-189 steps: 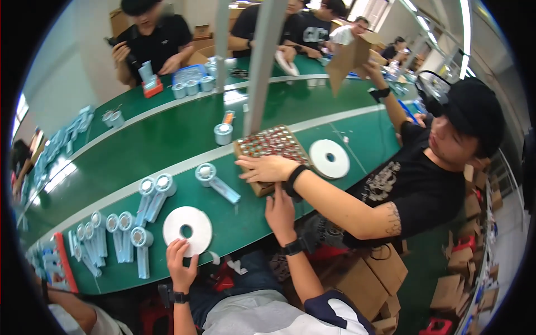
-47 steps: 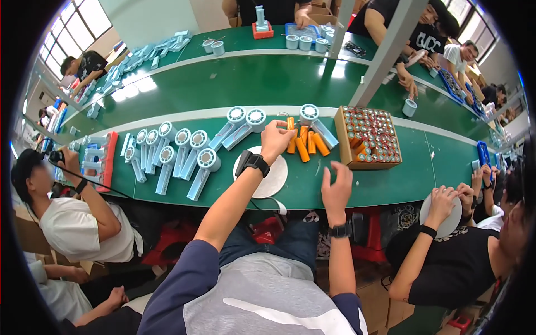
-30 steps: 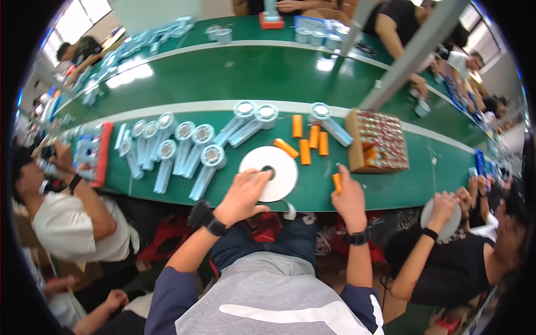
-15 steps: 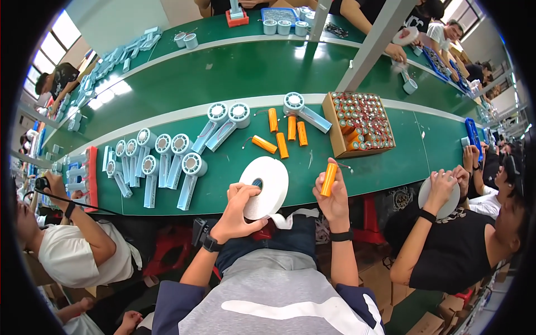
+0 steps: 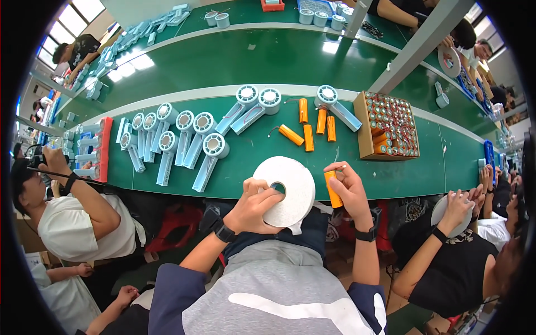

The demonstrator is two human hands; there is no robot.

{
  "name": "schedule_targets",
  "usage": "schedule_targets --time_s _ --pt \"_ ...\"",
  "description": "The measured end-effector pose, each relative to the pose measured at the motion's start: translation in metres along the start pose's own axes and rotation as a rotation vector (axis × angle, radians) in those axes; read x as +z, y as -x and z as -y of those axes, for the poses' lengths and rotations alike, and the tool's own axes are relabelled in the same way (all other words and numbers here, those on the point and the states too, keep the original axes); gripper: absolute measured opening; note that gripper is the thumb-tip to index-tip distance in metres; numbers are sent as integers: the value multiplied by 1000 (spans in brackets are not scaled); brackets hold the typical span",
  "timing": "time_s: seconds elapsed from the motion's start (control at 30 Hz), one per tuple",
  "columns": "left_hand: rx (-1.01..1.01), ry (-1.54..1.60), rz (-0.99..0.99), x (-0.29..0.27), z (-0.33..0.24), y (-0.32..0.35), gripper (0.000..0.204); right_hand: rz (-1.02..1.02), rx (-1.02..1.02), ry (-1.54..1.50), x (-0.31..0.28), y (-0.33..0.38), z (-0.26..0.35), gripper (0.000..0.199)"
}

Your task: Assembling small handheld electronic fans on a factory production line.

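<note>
At near edge of tabletop [image 5: 240, 173], left hand [image 5: 254, 204] has grip clamped on white tape roll [image 5: 298, 187]; right hand [image 5: 352, 192], grip pinched on orange cell [image 5: 333, 190], no tape visible on it. Five loose cells [image 5: 308, 138] lie untouched, left of box [image 5: 364, 131].

No text, label, brand, number or sign is legible. The held orange cell [image 5: 333, 190], right of the frame's center, appears too small for any lettering to be told; the pale print [image 5: 461, 237] on a black shirt [image 5: 459, 268], lower right, is unreadable.
</note>
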State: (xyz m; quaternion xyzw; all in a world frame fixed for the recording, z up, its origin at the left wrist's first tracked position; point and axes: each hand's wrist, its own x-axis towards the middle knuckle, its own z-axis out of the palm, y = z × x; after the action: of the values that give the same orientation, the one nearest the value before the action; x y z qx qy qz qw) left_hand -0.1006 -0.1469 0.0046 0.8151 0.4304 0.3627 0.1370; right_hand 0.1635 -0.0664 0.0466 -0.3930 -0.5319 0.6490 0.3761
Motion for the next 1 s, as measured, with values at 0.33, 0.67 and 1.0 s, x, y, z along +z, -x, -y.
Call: schedule_targets --time_s 0.33,0.67,1.0 --pt "113 -76 83 -28 -11 -2 68 222 -61 367 16 -4 32 19" --pt "224 -48 -108 45 -58 38 63 -815 -652 696 14 -102 4 19" --pt "-97 -89 82 8 -32 -9 46 -555 -388 185 -4 -38 68 26"
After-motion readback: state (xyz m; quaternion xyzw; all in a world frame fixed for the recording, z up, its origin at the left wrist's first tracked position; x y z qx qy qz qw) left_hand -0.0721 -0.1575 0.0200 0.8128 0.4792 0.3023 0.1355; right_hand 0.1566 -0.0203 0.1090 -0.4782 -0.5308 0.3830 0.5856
